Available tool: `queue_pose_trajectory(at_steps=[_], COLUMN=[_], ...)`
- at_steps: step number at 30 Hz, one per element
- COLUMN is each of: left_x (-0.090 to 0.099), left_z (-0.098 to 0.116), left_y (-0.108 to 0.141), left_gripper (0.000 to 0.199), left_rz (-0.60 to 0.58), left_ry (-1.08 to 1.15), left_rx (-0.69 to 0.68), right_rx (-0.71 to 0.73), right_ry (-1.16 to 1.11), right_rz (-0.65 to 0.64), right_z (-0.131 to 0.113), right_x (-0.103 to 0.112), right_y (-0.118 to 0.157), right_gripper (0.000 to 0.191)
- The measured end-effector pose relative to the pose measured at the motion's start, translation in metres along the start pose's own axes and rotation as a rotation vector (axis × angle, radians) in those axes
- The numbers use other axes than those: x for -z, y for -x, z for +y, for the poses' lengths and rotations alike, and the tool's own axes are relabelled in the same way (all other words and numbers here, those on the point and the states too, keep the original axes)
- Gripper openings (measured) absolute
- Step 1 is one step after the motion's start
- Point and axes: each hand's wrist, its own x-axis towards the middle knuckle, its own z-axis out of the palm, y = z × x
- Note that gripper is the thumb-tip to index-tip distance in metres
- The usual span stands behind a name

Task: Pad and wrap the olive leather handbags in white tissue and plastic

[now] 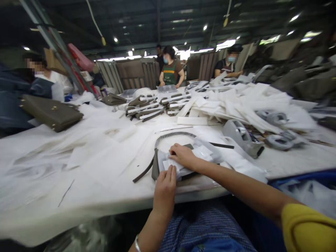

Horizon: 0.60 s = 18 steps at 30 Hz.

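A dark olive-grey handbag (155,167) lies at the table's front edge, its strap (173,134) looped behind it. White wrapping (201,153) covers most of its upper face. My right hand (183,156) reaches across from the right, its curled fingertips closed on this wrapping. Just in front, my left hand (165,182) has its fingers together at the near edge of the same wrapping. A dark strap end (143,172) sticks out to the left, another (222,145) to the right. What lies under my fingertips is partly hidden.
A grey tape dispenser (243,138) stands to the right, near tape rolls (282,140). Behind are piled white sheets (231,101) and stacked olive bags (147,106). Another bag (52,112) stands left. Co-workers (172,71) work across the table. A blue bin (301,178) is at right.
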Motion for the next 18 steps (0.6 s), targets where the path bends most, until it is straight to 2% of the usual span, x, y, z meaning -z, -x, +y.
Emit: queue_pose_trajectory(at_steps=[3,6,8,9,10,13,15,18], left_x=[-0.003,-0.007,-0.009,-0.009,-0.009,-0.013,-0.021,-0.043], left_z=[-0.003,-0.008,-0.01,-0.01,-0.01,-0.014,-0.019,-0.028], left_y=[0.001,0.003,0.004,0.004,0.005,0.006,0.007,0.009], left_gripper=[0.06,0.071,0.075,0.076,0.077,0.079,0.081,0.089], left_rz=[0.014,0.05,0.074,0.084,0.091,0.104,0.132,0.228], left_ry=[0.036,0.086,0.117,0.127,0.131,0.121,0.115,0.121], left_rx=[0.012,-0.004,-0.021,-0.026,-0.031,-0.044,-0.084,-0.157], right_rx=[0.048,0.062,-0.099,-0.264,-0.461,-0.699,-0.797,-0.918], right_ry=[-0.023,-0.097,-0.094,-0.071,-0.063,-0.09,-0.176,-0.353], right_rz=[0.061,0.242,0.366,0.395,0.402,0.384,0.329,0.258], right_z=[0.014,0.051,0.087,0.107,0.127,0.18,0.205,0.227], right_x=[0.015,0.053,0.089,0.108,0.127,0.172,0.187,0.194], right_y=[0.015,0.05,0.079,0.093,0.106,0.13,0.135,0.13], right_gripper=[0.016,0.014,0.015,0.018,0.021,0.022,0.017,0.026])
